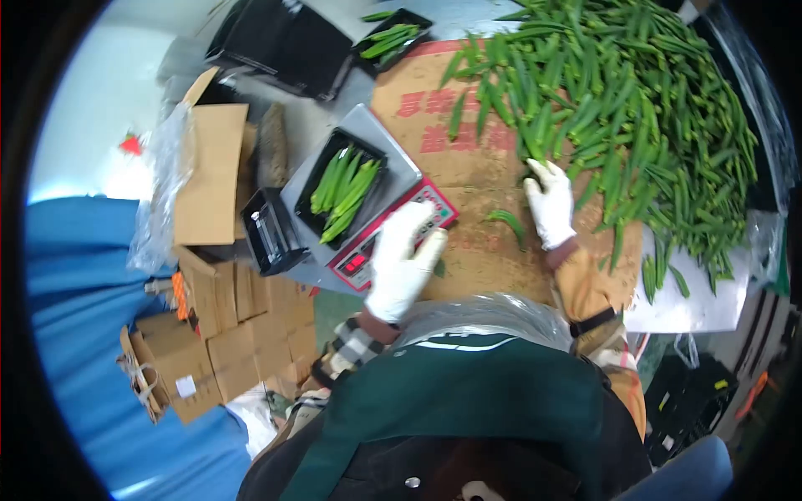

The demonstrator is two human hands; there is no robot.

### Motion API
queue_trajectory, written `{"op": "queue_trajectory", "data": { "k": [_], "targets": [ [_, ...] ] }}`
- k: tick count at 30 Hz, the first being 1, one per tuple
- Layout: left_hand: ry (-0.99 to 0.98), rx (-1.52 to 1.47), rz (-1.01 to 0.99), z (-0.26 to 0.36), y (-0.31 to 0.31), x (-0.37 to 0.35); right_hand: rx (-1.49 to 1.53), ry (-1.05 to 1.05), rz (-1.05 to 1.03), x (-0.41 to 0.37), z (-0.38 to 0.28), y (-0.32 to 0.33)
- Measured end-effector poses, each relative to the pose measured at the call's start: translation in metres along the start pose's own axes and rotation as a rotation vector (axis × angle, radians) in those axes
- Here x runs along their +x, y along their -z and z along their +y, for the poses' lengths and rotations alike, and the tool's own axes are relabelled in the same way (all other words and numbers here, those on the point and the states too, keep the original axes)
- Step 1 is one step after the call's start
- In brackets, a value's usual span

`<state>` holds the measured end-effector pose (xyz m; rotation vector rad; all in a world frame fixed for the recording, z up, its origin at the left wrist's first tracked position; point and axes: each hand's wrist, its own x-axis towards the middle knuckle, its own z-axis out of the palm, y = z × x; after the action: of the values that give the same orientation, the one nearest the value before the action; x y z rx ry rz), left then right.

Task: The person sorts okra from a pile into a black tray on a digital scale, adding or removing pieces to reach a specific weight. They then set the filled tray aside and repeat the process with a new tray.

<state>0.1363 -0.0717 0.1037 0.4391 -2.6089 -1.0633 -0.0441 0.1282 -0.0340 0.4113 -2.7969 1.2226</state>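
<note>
My left hand (403,263), in a white glove, hovers at the near edge of a red-rimmed digital scale (403,178). Its fingers are apart and hold nothing. On the scale sits a black tray (375,194) with several green okra pods (344,190) lying in it. My right hand (551,209), also gloved in white, reaches to the near edge of a large okra heap (622,108). Its fingers look spread, with the tips at some pods. One loose okra pod (506,224) lies on the cardboard (476,259) between my hands.
Another black tray with okra (391,43) stands beyond the scale. An empty black tray (271,231) leans left of it. Black stacked containers (284,46) and an open cardboard box (210,179) stand at the left. More cartons (242,334) are below, and dark crates (689,401) at lower right.
</note>
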Motion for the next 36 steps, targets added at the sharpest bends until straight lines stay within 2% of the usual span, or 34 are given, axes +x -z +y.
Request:
{"op": "queue_trajectory", "data": {
  "k": [2, 5, 7, 10, 11, 12, 13, 18, 19, 23, 26, 29, 32, 33, 36],
  "targets": [
    [-0.069, 0.028, -0.047, -0.001, -0.018, -0.01, 0.437, -0.047, -0.05, -0.007, -0.014, 0.023],
    [-0.171, 0.065, -0.107, 0.019, -0.021, -0.004, 0.634, -0.183, -0.275, -0.032, -0.035, 0.055],
    [-0.25, 0.194, -0.078, 0.033, -0.019, 0.009, 0.726, -0.29, -0.457, -0.05, -0.054, 0.075],
    [-0.302, 0.265, -0.134, 0.032, -0.022, 0.013, 0.72, -0.026, -0.684, -0.067, -0.07, 0.094],
    [-0.27, 0.222, -0.228, 0.018, -0.028, 0.006, 0.777, -0.207, -0.724, -0.072, -0.075, 0.097],
    [-0.239, 0.179, -0.323, 0.014, -0.029, 0.004, 0.783, -0.243, -0.685, -0.075, -0.073, 0.098],
    [-0.16, 0.101, -0.298, 0.016, -0.031, -0.001, 0.79, -0.278, -0.646, -0.078, -0.07, 0.098],
    [-0.165, 0.089, -0.004, 0.007, -0.006, 0.009, 0.854, -0.473, -0.447, -0.083, -0.048, 0.097],
    [-0.178, 0.153, 0.083, 0.004, 0.005, 0.02, 0.817, -0.469, -0.44, -0.085, -0.042, 0.098],
    [0.026, 0.189, 0.347, -0.017, 0.058, 0.055, 0.845, -0.548, -0.417, -0.094, -0.03, 0.094],
    [0.158, 0.213, 0.36, -0.058, 0.089, 0.066, 0.856, -0.558, -0.449, -0.098, -0.035, 0.09],
    [0.157, 0.138, 0.5, -0.082, 0.113, 0.064, 0.854, -0.551, -0.475, -0.101, -0.042, 0.086],
    [0.221, 0.079, 0.542, -0.106, 0.133, 0.052, 0.89, -0.519, -0.483, -0.106, -0.028, 0.076],
    [0.229, 0.161, 0.536, -0.101, 0.139, 0.045, 0.898, -0.53, -0.475, -0.106, -0.027, 0.076],
    [0.281, -0.078, 0.583, -0.125, 0.144, 0.029, 0.901, -0.564, -0.467, -0.105, -0.028, 0.076]
  ]
}}
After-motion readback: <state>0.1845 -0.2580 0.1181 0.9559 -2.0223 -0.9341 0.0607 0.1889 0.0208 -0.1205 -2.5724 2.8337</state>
